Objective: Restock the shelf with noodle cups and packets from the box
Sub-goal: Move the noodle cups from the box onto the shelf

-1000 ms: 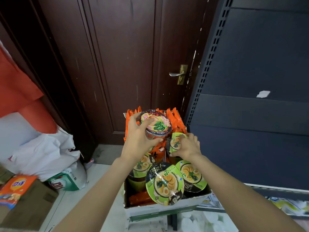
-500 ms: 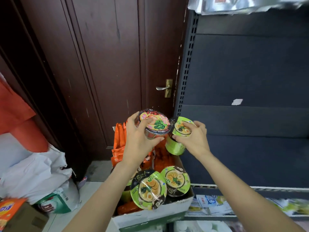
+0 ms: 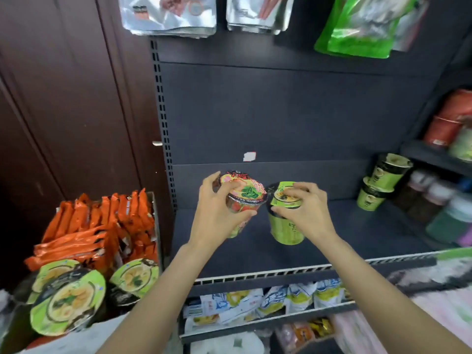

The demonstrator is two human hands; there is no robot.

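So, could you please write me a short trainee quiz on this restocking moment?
1. True or false: the left hand holds a red cup.
2. What does the right hand hold? A) an orange packet B) a green cup C) nothing
3. Fill in: two green cups already stand stacked at the shelf's ____ end.

Key: 1 true; 2 B; 3 right.
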